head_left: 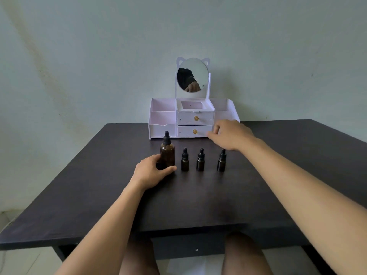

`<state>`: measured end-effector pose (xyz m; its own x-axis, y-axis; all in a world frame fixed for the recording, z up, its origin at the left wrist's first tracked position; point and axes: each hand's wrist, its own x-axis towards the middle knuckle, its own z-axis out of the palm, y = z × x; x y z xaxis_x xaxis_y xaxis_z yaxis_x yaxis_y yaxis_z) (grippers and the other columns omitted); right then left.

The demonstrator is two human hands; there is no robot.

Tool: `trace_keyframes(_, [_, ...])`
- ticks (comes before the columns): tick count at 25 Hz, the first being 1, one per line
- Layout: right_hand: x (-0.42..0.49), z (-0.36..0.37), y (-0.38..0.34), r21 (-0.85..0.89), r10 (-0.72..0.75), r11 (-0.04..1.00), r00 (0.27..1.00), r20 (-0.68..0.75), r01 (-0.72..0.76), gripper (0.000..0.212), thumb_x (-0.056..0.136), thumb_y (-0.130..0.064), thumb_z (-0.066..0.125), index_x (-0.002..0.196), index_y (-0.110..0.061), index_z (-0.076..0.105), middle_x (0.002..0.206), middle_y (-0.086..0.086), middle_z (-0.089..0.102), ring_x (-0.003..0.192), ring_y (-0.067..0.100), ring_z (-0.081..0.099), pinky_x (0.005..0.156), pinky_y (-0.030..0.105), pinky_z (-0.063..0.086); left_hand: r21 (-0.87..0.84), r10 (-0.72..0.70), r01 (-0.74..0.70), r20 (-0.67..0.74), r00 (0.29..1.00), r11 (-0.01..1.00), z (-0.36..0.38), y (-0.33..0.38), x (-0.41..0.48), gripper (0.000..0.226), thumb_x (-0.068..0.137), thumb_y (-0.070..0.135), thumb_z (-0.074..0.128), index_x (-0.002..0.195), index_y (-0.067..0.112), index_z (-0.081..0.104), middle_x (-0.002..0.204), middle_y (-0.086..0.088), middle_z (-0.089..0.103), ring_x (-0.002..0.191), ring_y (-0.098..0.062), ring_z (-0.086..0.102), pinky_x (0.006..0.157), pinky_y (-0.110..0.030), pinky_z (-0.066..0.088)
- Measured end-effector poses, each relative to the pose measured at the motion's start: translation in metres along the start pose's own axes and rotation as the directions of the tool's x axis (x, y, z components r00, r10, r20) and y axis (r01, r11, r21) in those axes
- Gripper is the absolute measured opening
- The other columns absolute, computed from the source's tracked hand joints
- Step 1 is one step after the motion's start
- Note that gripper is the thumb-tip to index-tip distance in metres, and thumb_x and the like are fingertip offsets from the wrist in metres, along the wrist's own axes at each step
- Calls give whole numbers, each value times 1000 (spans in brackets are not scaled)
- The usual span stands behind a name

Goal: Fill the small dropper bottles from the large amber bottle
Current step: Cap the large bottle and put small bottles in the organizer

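The large amber bottle (167, 150) stands upright on the dark table (198, 199) with its black dropper cap on. My left hand (152, 171) wraps around its base. To its right stand three small dark dropper bottles in a row, all capped: one (184, 160), a second (200, 160) and a third (221, 161). My right hand (231, 134) hovers above and behind the third bottle, fingers spread and pointing left, holding nothing. It is blurred and close to the organiser's lower drawer.
A white desktop organiser (190, 120) with two gold-knobbed drawers, side compartments and a cat-eared round mirror (192, 75) stands at the table's back edge against the wall. The table's front edge is near my knees.
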<state>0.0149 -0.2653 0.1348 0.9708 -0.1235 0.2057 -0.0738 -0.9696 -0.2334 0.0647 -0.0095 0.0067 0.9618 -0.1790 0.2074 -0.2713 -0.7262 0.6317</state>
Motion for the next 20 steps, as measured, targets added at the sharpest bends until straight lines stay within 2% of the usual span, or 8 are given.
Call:
trace_keyframes(3, [-10, 19, 34, -34, 66, 998, 986, 155, -61, 32, 85, -55, 63, 103, -29, 61, 110, -6, 63, 100, 21, 61, 79, 35, 48, -24, -2, 2, 12, 1000, 1000, -2, 0, -2, 46, 73, 67, 72, 107, 37, 67, 108, 12, 72, 108, -15, 65, 99, -40, 49])
trace_keyframes(6, [-15, 44, 48, 139, 70, 987, 993, 93, -82, 31, 83, -53, 69, 100, -29, 62, 108, -5, 64, 96, 20, 62, 81, 36, 52, -55, -2, 3, 23, 1000, 998, -3, 2, -4, 58, 63, 78, 66, 107, 40, 67, 107, 14, 73, 107, -13, 66, 100, -41, 50])
trace_keyframes(9, [-12, 59, 54, 199, 81, 976, 996, 38, -87, 27, 84, -50, 70, 100, -29, 65, 107, -1, 66, 93, 21, 64, 77, 36, 53, -78, -5, 7, 27, 1000, 997, -2, 2, -5, 63, 57, 83, 63, 107, 44, 66, 107, 15, 73, 107, -12, 66, 101, -41, 50])
trace_keyframes(14, [10, 38, 50, 245, 34, 968, 996, 77, -52, 24, 81, -42, 77, 95, -24, 74, 98, 0, 71, 88, 20, 66, 84, 39, 57, -102, 2, 1, 33, 999, 995, -2, 3, -4, 53, 70, 70, 72, 114, 41, 66, 113, 13, 72, 111, -12, 64, 104, -43, 48])
trace_keyframes(17, [46, 8, 36, 273, 25, 962, 1000, -3, -23, 20, 80, -33, 80, 94, -18, 76, 96, 3, 72, 89, 22, 66, 84, 37, 57, -95, 8, -5, 35, 999, 995, 0, 0, 0, 52, 74, 66, 73, 118, 39, 66, 116, 12, 71, 113, -13, 63, 105, -44, 48])
trace_keyframes(20, [90, -12, 20, 291, 52, 957, 983, -174, 1, 19, 79, -27, 78, 97, -21, 77, 102, 3, 72, 94, 25, 66, 86, 37, 57, -86, 15, -12, 29, 999, 996, 1, -2, -1, 56, 73, 68, 72, 119, 37, 66, 116, 12, 71, 112, -12, 63, 102, -41, 50])
